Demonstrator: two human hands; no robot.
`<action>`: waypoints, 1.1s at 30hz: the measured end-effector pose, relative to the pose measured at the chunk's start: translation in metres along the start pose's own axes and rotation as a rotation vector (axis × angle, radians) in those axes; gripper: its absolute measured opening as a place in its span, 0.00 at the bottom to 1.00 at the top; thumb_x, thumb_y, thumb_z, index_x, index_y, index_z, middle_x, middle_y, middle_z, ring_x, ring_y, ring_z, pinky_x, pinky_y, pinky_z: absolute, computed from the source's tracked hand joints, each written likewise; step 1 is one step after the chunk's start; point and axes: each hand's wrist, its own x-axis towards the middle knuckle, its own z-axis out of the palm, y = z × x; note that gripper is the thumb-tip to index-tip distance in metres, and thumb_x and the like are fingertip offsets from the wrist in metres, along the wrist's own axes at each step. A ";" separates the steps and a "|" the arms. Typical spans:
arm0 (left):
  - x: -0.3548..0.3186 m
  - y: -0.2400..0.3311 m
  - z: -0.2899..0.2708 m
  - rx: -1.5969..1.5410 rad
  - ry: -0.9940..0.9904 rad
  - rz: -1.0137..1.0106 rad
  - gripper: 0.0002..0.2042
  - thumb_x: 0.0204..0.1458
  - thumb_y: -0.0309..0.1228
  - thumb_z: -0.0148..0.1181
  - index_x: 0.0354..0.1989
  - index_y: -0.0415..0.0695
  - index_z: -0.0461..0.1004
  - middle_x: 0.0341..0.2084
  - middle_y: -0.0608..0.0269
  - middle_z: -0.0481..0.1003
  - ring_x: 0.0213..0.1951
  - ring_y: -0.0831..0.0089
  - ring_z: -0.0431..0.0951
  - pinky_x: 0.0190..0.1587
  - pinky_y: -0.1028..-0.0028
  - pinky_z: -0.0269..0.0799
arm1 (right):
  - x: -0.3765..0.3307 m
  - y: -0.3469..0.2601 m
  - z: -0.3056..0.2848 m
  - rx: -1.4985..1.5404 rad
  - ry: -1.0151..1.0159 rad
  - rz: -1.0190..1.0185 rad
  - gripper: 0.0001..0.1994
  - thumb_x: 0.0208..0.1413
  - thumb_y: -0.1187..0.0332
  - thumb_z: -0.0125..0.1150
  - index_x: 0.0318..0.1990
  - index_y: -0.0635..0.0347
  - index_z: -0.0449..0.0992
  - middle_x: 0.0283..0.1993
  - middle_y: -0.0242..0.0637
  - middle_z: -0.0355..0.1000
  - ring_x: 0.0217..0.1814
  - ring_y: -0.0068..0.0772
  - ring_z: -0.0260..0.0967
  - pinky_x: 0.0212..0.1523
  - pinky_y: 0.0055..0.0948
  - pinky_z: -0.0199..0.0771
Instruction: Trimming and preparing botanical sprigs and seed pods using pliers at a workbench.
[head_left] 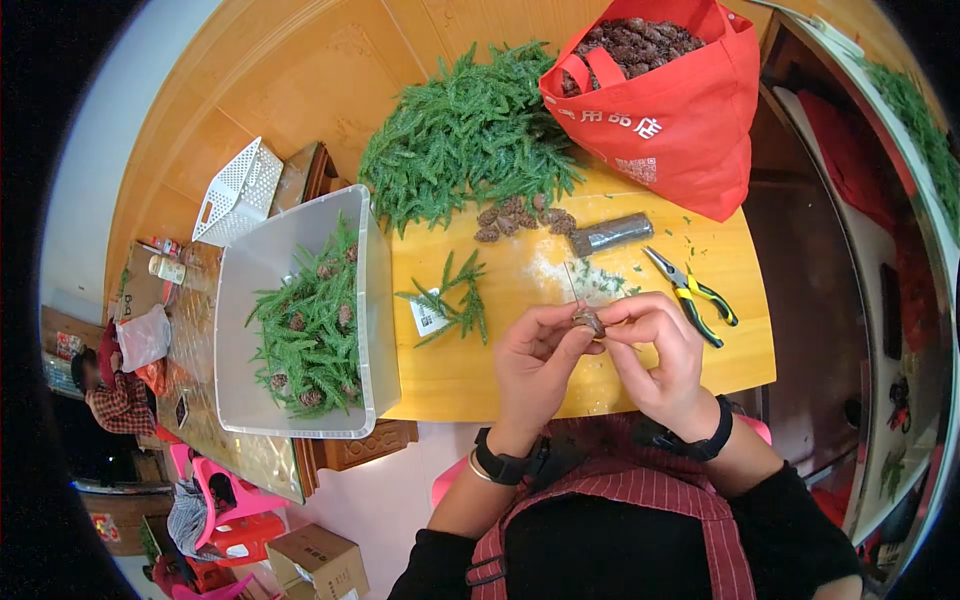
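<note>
My left hand [535, 365] and my right hand [660, 350] meet over the front of a small wooden table [470, 375]. Together they pinch a small brown pine cone [589, 321], and a thin wire [570, 283] sticks up from it. A few green fir sprigs [455, 300] lie just left of my hands. More pine cones [520, 218] sit in a small heap behind them, next to a dark bundle of wires [610, 234]. Yellow-handled pliers [692, 292] rest to the right of my right hand.
A big pile of green fir branches [465, 130] covers the table's back. A red bag [665, 100] full of pine cones stands at the back right. A clear plastic bin [250, 270] at the left holds sprigs with cones. A white basket [238, 190] lies behind it. Another person [112, 395] sits far left.
</note>
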 end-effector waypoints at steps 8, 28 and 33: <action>-0.002 0.005 -0.004 0.003 -0.174 -0.053 0.07 0.50 0.19 0.50 0.38 0.35 0.64 0.34 0.50 0.73 0.33 0.66 0.76 0.37 0.70 0.74 | 0.005 -0.003 -0.003 0.439 -0.112 0.275 0.17 0.38 0.78 0.63 0.38 0.62 0.67 0.45 0.44 0.66 0.53 0.37 0.60 0.55 0.34 0.56; -0.005 -0.003 -0.004 0.005 -0.126 -0.053 0.14 0.47 0.17 0.53 0.41 0.39 0.59 0.32 0.51 0.74 0.36 0.66 0.76 0.38 0.70 0.74 | 0.002 0.007 -0.005 0.653 -0.149 0.360 0.26 0.30 0.74 0.73 0.41 0.63 0.67 0.42 0.39 0.69 0.48 0.33 0.63 0.51 0.31 0.59; -0.005 0.001 -0.001 -0.068 -0.137 -0.023 0.16 0.45 0.15 0.54 0.44 0.37 0.61 0.36 0.55 0.73 0.39 0.72 0.75 0.41 0.77 0.71 | 0.002 0.006 -0.004 0.738 -0.062 0.438 0.36 0.29 0.71 0.74 0.46 0.59 0.55 0.42 0.38 0.70 0.49 0.31 0.63 0.52 0.31 0.58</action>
